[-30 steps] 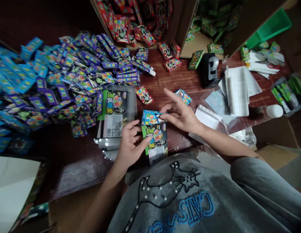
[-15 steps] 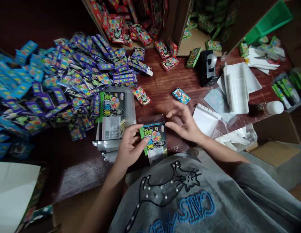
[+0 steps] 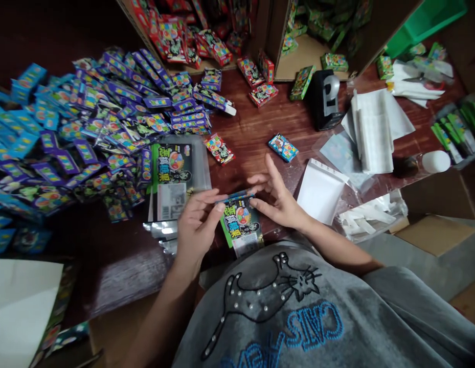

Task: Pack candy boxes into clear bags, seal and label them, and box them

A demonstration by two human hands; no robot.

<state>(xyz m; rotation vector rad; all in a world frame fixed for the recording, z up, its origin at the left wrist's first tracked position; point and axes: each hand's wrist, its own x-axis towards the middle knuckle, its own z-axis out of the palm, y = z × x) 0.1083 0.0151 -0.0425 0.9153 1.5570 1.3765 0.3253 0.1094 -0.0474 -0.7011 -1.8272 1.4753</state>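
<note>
My left hand and my right hand both pinch the top of a clear plastic packet with a green printed card, held near the table's front edge against my grey shirt. Something blue shows at the packet's top between my fingertips. Left of it lies a stack of like packets with green cards. One loose red box and one loose blue box lie on the wood just beyond my hands.
A large heap of blue and purple small boxes covers the table's left. Cartons of red boxes and green boxes stand at the back. A black tape dispenser, white sheets and clear bags lie to the right.
The blue box that stuck out above the packet has gone down into it. My right hand came back from open fingers to pinch the packet's top beside my left.
</note>
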